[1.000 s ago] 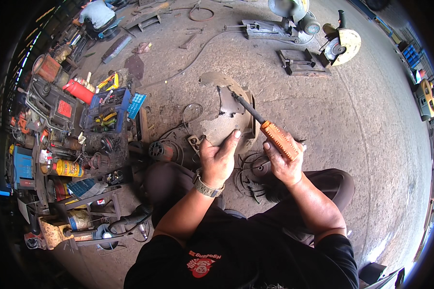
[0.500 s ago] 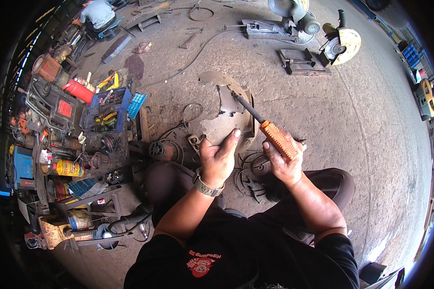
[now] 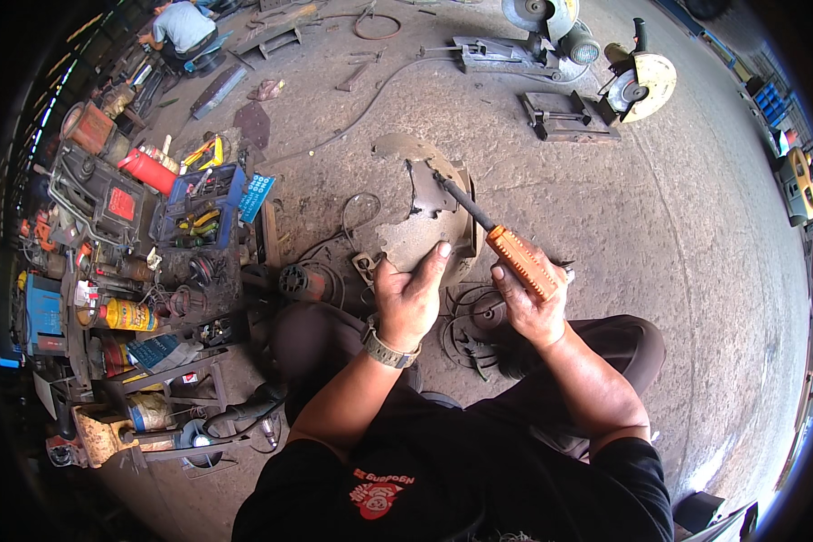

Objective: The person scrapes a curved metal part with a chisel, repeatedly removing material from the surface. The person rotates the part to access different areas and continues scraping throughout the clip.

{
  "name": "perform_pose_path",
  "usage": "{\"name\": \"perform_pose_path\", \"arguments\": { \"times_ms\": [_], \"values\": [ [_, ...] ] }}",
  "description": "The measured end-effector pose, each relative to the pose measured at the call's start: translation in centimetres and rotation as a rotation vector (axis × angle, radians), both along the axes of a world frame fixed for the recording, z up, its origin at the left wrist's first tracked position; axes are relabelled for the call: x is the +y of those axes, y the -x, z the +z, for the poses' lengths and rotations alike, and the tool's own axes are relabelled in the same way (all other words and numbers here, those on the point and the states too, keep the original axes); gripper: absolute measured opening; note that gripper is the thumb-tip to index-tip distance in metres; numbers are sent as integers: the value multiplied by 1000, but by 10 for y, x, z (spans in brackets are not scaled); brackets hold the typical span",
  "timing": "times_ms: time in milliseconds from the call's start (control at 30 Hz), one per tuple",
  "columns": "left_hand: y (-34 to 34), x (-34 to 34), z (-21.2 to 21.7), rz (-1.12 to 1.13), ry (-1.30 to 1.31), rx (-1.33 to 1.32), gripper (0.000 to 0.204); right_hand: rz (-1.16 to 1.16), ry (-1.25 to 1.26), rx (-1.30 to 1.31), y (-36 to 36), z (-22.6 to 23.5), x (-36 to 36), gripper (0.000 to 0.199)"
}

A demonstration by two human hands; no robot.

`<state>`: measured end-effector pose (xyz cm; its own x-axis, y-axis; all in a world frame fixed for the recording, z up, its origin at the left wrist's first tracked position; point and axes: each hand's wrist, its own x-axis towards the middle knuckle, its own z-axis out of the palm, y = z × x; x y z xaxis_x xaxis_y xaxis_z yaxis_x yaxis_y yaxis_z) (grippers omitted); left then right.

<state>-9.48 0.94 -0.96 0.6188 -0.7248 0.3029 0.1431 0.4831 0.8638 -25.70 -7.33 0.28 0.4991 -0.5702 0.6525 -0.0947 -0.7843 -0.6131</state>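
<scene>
A rusty round metal housing point(image 3: 425, 212) with a torn, jagged plate stands on the concrete floor in front of me. My left hand point(image 3: 408, 296), with a watch on the wrist, grips its near edge. My right hand point(image 3: 528, 307) holds a screwdriver with an orange handle point(image 3: 521, 260); its dark shaft points up and left, and the tip rests against the jagged plate on the housing. Flat dark metal rings point(image 3: 479, 321) lie on the floor under my right hand.
A blue tool tray point(image 3: 203, 203), a red cylinder point(image 3: 149, 170), a yellow can point(image 3: 122, 314) and cluttered tools fill the left side. A chop saw point(image 3: 537, 32) and an angle grinder point(image 3: 641, 81) sit at the far side. Another person point(image 3: 182, 27) crouches at the top left. A cable point(image 3: 361, 113) runs across the floor.
</scene>
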Motion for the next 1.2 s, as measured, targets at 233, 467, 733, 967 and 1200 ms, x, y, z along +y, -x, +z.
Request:
{"name": "perform_pose_path", "arguments": {
  "times_ms": [233, 467, 733, 967, 1200],
  "values": [
    [-1, 1, 0, 10, -11, -38, 20, -3, 6, 14, 0, 2, 1, 29],
    [0, 1, 1, 21, -8, -41, 19, -3, -59, 11, 0, 2, 3, 30],
    [0, 1, 0, 23, -21, -40, 17, 7, -32, 11, 1, 0, 1, 30],
    [1, 0, 1, 23, -9, -19, 17, 9, -3, 4, 0, 2, 2, 29],
    [0, 1, 1, 16, -12, -25, 18, 0, -39, 16, 0, 1, 3, 29]
  ]
}}
